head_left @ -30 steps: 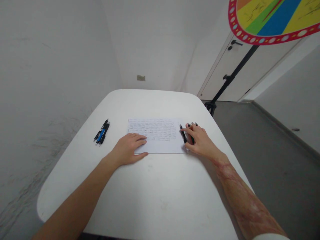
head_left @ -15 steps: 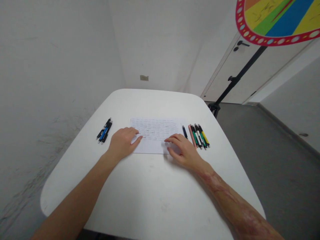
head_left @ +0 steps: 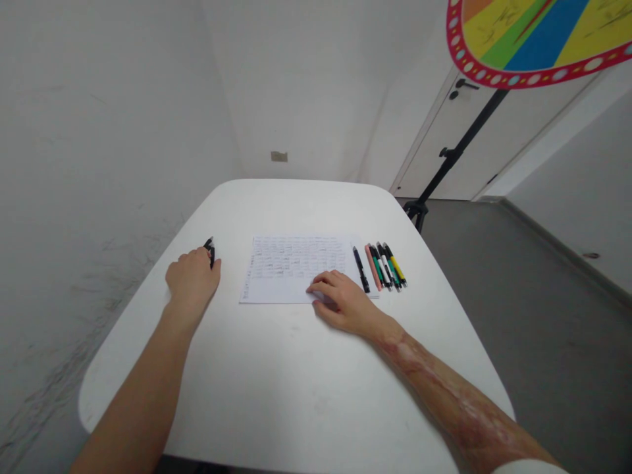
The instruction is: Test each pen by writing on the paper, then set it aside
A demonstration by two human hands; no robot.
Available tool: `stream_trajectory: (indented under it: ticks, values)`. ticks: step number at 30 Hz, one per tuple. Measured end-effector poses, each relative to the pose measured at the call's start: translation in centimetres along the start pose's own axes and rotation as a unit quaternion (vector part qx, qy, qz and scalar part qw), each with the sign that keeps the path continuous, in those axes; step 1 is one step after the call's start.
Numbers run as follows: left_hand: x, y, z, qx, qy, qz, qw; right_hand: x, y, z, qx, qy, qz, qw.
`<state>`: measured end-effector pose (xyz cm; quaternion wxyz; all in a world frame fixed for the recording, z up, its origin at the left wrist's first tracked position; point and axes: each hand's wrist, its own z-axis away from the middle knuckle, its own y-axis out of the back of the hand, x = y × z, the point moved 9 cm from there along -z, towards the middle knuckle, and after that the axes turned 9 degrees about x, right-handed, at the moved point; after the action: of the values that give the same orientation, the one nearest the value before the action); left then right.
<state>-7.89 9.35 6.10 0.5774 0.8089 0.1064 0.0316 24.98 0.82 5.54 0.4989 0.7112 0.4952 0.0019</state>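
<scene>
At the table's left side, my left hand (head_left: 192,276) lies over a small group of pens (head_left: 212,252). Its fingers curl round them, and only some dark ends and a clip stick out; the rest is hidden beneath the hand. My right hand (head_left: 343,303) rests by the lower right of a sheet of paper (head_left: 276,289) with rows of handwriting. Those fingers are loosely bent over the sheet, thumb apart, with nothing held. Just beyond that hand, a dark pen (head_left: 361,268) lies on the paper's right side.
Several pens, pink, green, white and yellow with black, lie side by side (head_left: 386,266) right of the paper. All this is on a white table (head_left: 296,368) with rounded corners. A colourful wheel (head_left: 533,46) on a black stand (head_left: 464,141) is at the right, before a door.
My left hand has left the paper and moved left onto the pens. My right hand has shifted slightly left over the sheet. The view has shifted a little.
</scene>
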Motion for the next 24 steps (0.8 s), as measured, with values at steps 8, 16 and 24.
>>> stream_trajectory:
  ticks: [8,16,24]
  values:
    - [-0.2,-0.3,0.0,0.061,-0.024,0.061,0.996,0.0,0.1,-0.2,0.000,-0.012,-0.006,1.000]
    - [8.6,3.8,3.5,0.157,-0.242,0.172,0.942,1.0,0.8,0.1,0.045,-0.044,-0.048,0.997]
    - [16.6,5.9,10.4,0.182,-0.485,0.288,0.805,3.4,1.6,1.0,0.112,-0.154,-0.070,0.979]
